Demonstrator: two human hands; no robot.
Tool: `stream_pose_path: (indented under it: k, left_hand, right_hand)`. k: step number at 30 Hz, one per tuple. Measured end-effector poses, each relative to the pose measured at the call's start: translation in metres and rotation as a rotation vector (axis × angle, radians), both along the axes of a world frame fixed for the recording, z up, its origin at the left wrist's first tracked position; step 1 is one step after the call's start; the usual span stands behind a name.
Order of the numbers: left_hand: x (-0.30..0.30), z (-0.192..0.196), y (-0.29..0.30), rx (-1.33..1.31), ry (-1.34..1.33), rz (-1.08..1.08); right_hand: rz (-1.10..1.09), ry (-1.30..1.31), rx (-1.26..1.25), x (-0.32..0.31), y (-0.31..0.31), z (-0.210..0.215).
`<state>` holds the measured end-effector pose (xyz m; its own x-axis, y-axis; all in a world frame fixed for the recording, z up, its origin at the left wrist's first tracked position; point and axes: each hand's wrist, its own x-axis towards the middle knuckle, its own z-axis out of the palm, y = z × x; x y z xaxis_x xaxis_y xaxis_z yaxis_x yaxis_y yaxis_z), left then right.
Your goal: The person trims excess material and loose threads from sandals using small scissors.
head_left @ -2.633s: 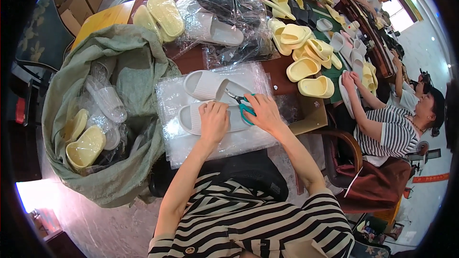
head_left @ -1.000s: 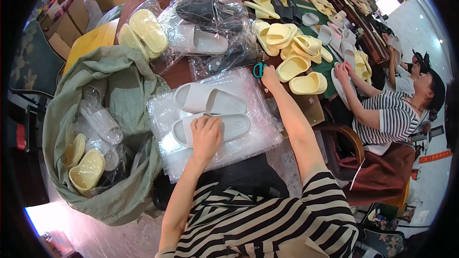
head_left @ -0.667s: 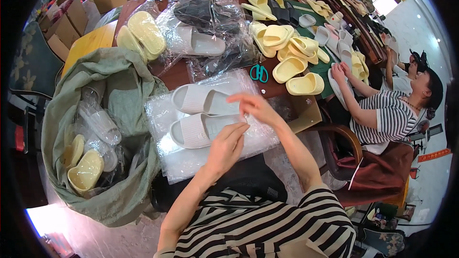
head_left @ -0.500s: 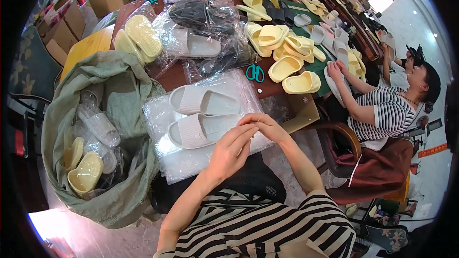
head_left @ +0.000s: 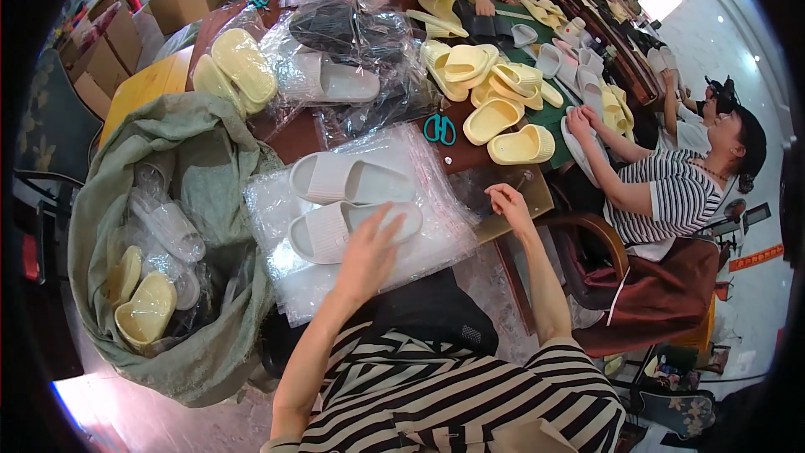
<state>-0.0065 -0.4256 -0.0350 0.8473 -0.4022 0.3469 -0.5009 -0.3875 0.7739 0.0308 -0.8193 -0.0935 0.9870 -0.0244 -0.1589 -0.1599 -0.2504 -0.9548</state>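
Note:
Two grey slippers lie side by side on a stack of clear plastic bags (head_left: 310,294) in front of me: the far slipper (head_left: 314,178) and the near slipper (head_left: 317,233). Over the near slipper's heel part is my left hand (head_left: 369,256), its fingers apart and slightly blurred; whether it touches the slipper I cannot tell. Out to the right, above a cardboard box (head_left: 537,197) at the table edge, my right hand (head_left: 510,205) has its fingers curled together in a pinch. What they hold, if anything, is too small to make out.
At left stands a green cloth sack (head_left: 226,369) with bagged slippers. Teal scissors (head_left: 439,128) lie beyond the bags. Yellow slippers (head_left: 495,120) pile up behind the box, and wrapped black slippers (head_left: 327,25) lie farther back. A co-worker in stripes (head_left: 683,184) sits at right, beside a chair (head_left: 587,239).
My hands, together over the near slipper's heel, have parted: the left moved left and down, the right moved right over the box. Across the table, the black slippers have left the far bag stack.

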Motion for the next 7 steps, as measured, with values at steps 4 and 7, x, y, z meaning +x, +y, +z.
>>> stream_pose_path:
  k: [4, 7]
  left_hand:
    - [0.013, -0.035, 0.042, 0.071, 0.034, 0.326]
    - [0.01, -0.052, 0.073, 0.117, 0.115, 0.512]
  right_hand:
    - [-0.164, 0.063, -0.196, 0.017, -0.021, -0.039]
    - [-0.254, -0.081, -0.388, 0.036, -0.022, -0.063]
